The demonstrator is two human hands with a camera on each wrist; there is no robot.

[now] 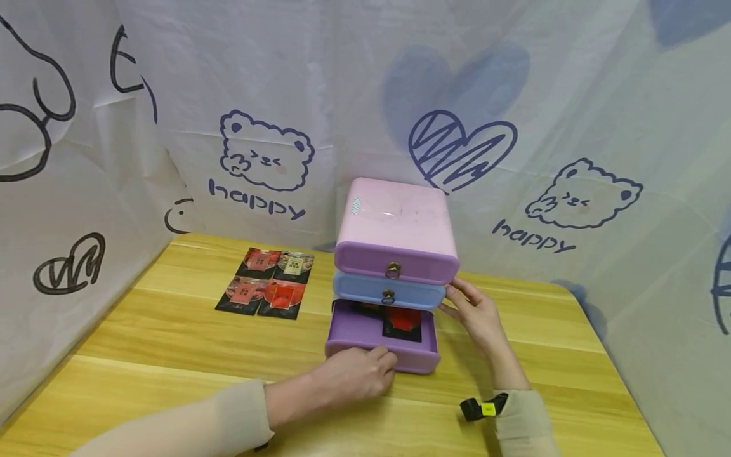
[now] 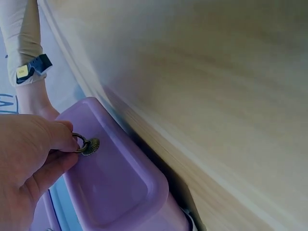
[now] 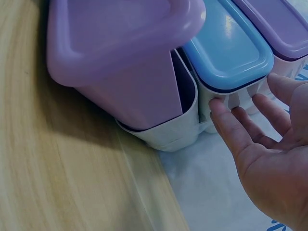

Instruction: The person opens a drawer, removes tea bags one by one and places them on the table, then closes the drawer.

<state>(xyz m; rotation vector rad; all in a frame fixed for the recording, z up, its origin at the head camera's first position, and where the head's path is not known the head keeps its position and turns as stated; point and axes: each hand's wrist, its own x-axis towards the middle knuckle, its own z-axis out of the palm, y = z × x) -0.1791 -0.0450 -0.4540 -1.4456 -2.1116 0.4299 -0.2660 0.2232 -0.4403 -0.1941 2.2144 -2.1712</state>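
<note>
A small storage box (image 1: 400,212) with a pink top and three stacked drawers stands on the table. Its bottom purple drawer (image 1: 354,327) is pulled out, and a dark packet with a red label (image 1: 402,322) lies inside. My left hand (image 1: 360,374) pinches the metal ring pull (image 2: 81,142) on that drawer's front. My right hand (image 1: 476,317) rests its fingertips against the box's right side, beside the blue middle drawer (image 3: 236,48), fingers loosely bent. The middle and top drawers are closed.
Several dark packets with red or pale labels (image 1: 283,298) lie in two rows on the wooden table (image 1: 171,343), left of the box. A patterned cloth (image 1: 365,114) hangs behind the table. A black strap with a yellow tag (image 1: 485,408) circles the right wrist.
</note>
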